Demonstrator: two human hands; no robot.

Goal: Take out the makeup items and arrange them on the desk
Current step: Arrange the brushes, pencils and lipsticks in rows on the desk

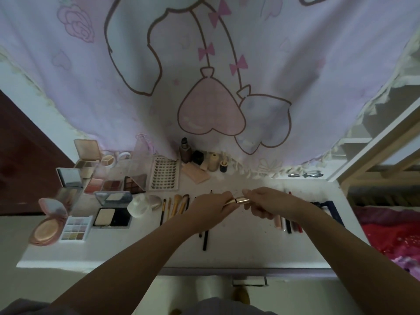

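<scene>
Gold and slim, a lipstick tube (237,200) sits between both hands above the middle of the white desk (250,251): the left hand (210,209) grips one end, the right hand (264,202) pinches the other. Brushes (176,206) lie just left, open palettes (134,184) farther left.

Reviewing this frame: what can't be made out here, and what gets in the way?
- Gold tube, head view: the left hand and right hand cover both ends, so its type and whether it is being opened are unclear.
- Pencils: the right forearm hides their upper parts.
- Lash card: the print is too small to read.
- Round compact: blurred and stretched near the left edge.
</scene>
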